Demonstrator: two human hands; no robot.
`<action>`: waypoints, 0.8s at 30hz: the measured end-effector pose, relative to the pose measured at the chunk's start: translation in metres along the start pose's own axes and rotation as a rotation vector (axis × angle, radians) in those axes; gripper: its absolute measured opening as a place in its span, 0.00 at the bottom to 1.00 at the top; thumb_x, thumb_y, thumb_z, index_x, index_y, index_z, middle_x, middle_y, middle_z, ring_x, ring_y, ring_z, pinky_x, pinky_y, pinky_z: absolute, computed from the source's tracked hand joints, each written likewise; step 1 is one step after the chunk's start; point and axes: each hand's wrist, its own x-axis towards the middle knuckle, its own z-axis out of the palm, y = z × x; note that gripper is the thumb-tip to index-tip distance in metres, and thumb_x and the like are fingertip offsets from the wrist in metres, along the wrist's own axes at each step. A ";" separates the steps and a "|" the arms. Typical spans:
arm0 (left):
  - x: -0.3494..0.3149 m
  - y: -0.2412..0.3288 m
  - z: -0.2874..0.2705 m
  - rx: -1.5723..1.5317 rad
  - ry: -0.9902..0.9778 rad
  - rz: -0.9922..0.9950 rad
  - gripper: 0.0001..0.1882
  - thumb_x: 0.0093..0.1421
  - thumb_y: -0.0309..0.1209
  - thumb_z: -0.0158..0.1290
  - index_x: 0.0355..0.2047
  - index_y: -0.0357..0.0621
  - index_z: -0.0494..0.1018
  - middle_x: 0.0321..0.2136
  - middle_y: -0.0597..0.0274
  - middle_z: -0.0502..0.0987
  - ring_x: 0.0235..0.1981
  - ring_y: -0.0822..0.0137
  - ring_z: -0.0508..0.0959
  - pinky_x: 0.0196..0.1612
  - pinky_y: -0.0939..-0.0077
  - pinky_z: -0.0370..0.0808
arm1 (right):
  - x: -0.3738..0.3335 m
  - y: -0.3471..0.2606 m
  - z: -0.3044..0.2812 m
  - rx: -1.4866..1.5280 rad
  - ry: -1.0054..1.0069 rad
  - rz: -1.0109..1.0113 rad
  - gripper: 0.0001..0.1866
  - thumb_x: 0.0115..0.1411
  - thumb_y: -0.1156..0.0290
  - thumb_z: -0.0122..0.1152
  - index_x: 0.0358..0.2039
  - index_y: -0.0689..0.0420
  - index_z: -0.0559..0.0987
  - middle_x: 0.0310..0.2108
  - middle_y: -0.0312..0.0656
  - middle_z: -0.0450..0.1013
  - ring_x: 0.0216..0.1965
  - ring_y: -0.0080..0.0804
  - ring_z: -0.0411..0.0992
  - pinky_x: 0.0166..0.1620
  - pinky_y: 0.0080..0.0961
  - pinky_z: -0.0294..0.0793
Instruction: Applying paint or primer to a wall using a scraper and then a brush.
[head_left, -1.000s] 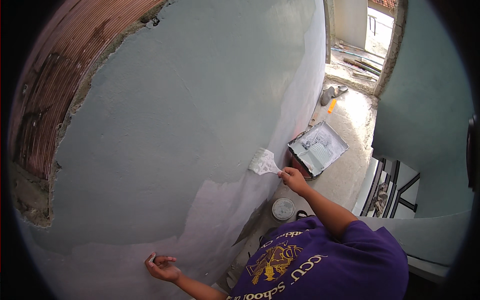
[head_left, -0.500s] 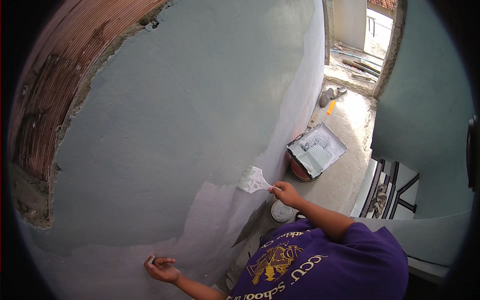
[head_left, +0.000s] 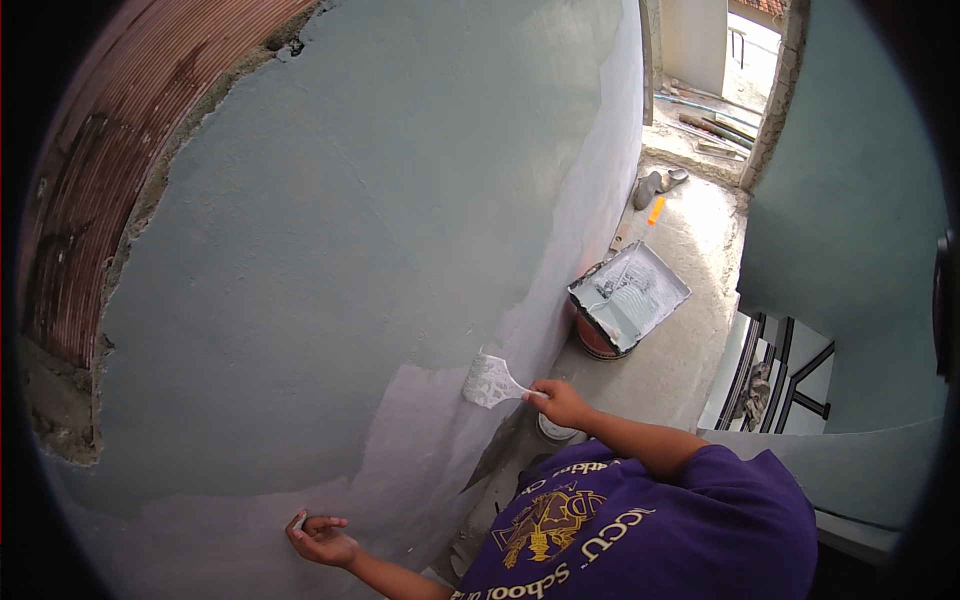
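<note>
In my right hand is the handle of a wide, flat paintbrush, its fingers closed round the end. The brush's paint-covered bristles lie against the grey-green wall, at the upper edge of a pale, freshly coated patch. My left hand hovers in front of the lower wall, fingers apart and loosely bent, with a greyish mark near one fingertip. Beyond my right hand, a paint tray with white paint rests on top of a reddish bucket.
A round pail stands on the floor, partly hidden by my right arm. Farther off lie an orange-handled tool and a pair of dark shoes, before a doorway with pipes. Railing bars show at right; bare ribbed brick at upper left.
My right hand has moved the paintbrush a little down and to the left along the wall, now covering more of the pail. My left hand has hardly moved.
</note>
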 end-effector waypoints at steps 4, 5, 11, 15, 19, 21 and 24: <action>0.000 0.001 0.002 0.002 0.005 0.003 0.22 0.67 0.43 0.35 0.36 0.32 0.67 0.09 0.60 0.67 0.07 0.69 0.65 0.15 0.84 0.63 | 0.029 0.002 -0.024 0.075 0.250 0.097 0.15 0.60 0.60 0.57 0.26 0.61 0.76 0.16 0.37 0.68 0.20 0.22 0.65 0.26 0.25 0.65; 0.000 0.000 0.001 0.003 0.003 0.003 0.22 0.67 0.43 0.35 0.36 0.33 0.67 0.09 0.60 0.67 0.07 0.69 0.65 0.15 0.84 0.63 | 0.033 0.000 -0.030 0.075 0.246 0.097 0.15 0.60 0.60 0.57 0.26 0.61 0.76 0.16 0.37 0.68 0.20 0.22 0.65 0.26 0.25 0.65; 0.001 0.001 0.003 0.002 -0.037 -0.006 0.21 0.67 0.42 0.34 0.36 0.33 0.66 0.10 0.59 0.68 0.07 0.69 0.65 0.15 0.84 0.63 | 0.015 0.005 -0.016 0.015 0.253 0.144 0.17 0.58 0.55 0.57 0.32 0.58 0.78 0.23 0.52 0.73 0.27 0.49 0.72 0.33 0.37 0.69; 0.001 0.001 0.000 -0.029 -0.020 -0.020 0.21 0.67 0.42 0.34 0.37 0.33 0.67 0.10 0.59 0.68 0.07 0.69 0.65 0.14 0.84 0.63 | -0.006 0.001 0.009 -0.086 0.069 0.040 0.17 0.59 0.57 0.56 0.28 0.61 0.76 0.23 0.51 0.72 0.26 0.46 0.70 0.33 0.38 0.68; 0.001 0.000 -0.003 -0.004 -0.047 -0.007 0.22 0.67 0.42 0.35 0.37 0.33 0.67 0.10 0.59 0.68 0.08 0.70 0.65 0.14 0.84 0.63 | 0.013 -0.002 -0.010 -0.049 0.186 0.028 0.17 0.60 0.57 0.56 0.29 0.61 0.76 0.22 0.50 0.71 0.25 0.41 0.70 0.33 0.35 0.68; 0.001 0.001 -0.002 -0.007 -0.055 -0.008 0.22 0.67 0.43 0.35 0.37 0.33 0.67 0.10 0.59 0.68 0.07 0.70 0.65 0.14 0.84 0.63 | 0.016 -0.006 -0.017 0.051 0.299 0.089 0.16 0.60 0.59 0.57 0.29 0.61 0.76 0.21 0.47 0.70 0.25 0.34 0.68 0.32 0.33 0.67; 0.000 0.003 0.000 0.019 -0.048 -0.009 0.22 0.67 0.43 0.35 0.37 0.33 0.67 0.09 0.59 0.68 0.07 0.70 0.64 0.14 0.84 0.63 | 0.009 -0.011 -0.006 0.009 0.219 0.059 0.17 0.59 0.56 0.58 0.31 0.59 0.77 0.24 0.52 0.73 0.27 0.47 0.72 0.33 0.36 0.69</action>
